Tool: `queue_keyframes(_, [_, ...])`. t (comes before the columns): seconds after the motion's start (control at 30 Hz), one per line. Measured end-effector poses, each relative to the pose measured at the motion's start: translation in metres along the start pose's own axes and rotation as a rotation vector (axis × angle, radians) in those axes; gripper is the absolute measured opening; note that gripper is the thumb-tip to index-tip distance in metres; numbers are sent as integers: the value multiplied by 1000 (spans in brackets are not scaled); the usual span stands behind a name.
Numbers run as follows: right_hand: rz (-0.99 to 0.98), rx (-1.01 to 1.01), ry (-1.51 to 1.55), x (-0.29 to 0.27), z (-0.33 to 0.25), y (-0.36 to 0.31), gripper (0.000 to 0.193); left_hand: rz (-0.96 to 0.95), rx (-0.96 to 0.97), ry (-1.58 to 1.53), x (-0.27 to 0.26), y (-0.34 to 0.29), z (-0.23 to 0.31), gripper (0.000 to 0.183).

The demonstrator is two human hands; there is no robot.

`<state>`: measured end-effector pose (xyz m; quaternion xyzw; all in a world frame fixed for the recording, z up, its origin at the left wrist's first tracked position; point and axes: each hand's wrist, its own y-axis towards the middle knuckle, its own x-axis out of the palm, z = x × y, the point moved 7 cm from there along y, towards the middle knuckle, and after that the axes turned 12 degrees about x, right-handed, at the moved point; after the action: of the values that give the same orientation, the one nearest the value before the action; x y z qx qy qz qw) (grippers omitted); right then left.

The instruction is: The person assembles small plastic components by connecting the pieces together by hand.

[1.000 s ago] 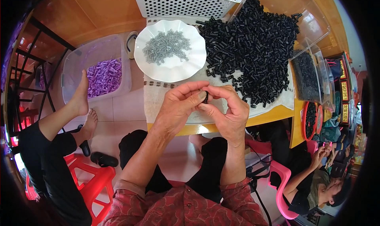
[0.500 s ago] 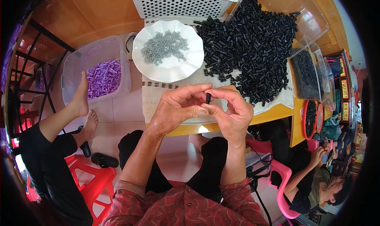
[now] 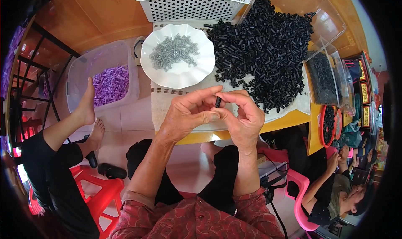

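Observation:
In front of the table's near edge my two hands meet, fingertip to fingertip. A short black cylindrical piece [image 3: 218, 101] stands tilted between them, a small opening showing on its side. My right hand [image 3: 245, 124] pinches it between thumb and index finger. My left hand [image 3: 178, 117] is closed too, its thumb and index tips at the piece; whether it holds something small of its own is hidden. Just beyond lies a white scalloped plate [image 3: 205, 69] with a heap of small greyish, clear coil-like pieces [image 3: 173, 52]. To its right spreads a large pile of similar black pieces [image 3: 264, 55].
A white perforated basket [image 3: 188, 11] of black pieces stands at the far edge. Clear boxes [image 3: 324, 78] and a red-rimmed round tray [image 3: 322, 130] are at right. On the floor at left sit a tub of purple pieces [image 3: 111, 84] and a red stool [image 3: 100, 197]. Other people sit on both sides.
The black piece has tilted and turned slightly between my fingertips, and my right hand has shifted a little left. At right, the other person's hands have moved.

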<state>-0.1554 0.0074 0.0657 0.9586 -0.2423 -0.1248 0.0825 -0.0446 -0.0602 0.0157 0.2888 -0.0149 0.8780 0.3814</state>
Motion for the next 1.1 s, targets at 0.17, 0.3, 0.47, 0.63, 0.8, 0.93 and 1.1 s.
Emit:
queue_keyframes(0.17, [-14,-49,-36,3,2,2,38,74,8,15,0,0,2,49])
queue_keyframes(0.3, [-46,-104,-158,9,-9,5,45,169,27,87,-7,1,0,43])
queue_keyframes(0.47, [10,-135,-158,-1,-7,6,39,273,19,59,-18,0,-2,33])
queue_keyframes(0.63, [288,60,-79,-26,19,5,20,367,11,106,-23,2,-3,28])
queue_keyframes(0.8, [442,13,-75,-40,31,3,15,468,51,110,-31,11,12,28])
queue_keyframes(0.93, [504,48,-75,-52,37,1,12,543,90,111,-32,33,25,31])
queue_keyframes(1.1, [594,46,-88,-71,37,-2,11,368,215,282,-34,124,71,33])
